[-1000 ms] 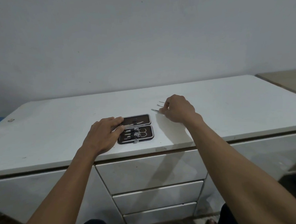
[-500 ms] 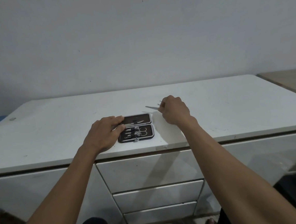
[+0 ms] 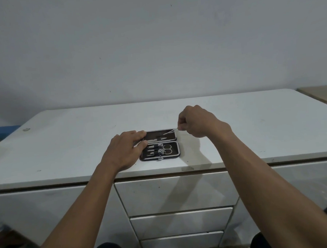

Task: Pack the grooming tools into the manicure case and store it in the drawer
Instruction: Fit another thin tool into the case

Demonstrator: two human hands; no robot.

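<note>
A dark manicure case [image 3: 174, 151] lies open near the front edge of the white cabinet top [image 3: 65, 144]. Its near half holds small scissors and other metal tools; the far half holds one or two more. My left hand [image 3: 125, 149] rests flat on the case's left side, fingers spread. My right hand [image 3: 195, 122] pinches thin metal tools [image 3: 170, 131] whose tips hang over the case's far right corner. How many tools it holds is unclear.
Three white drawers [image 3: 176, 192] are stacked under the top, all closed. A small grey object [image 3: 26, 129] lies at the far left of the surface. A tan surface [image 3: 322, 94] adjoins at the far right. A plain wall stands behind.
My right hand has lifted the thin metal tools off the cabinet top and carried them left to the case's far right corner. My left hand has stayed on the case.
</note>
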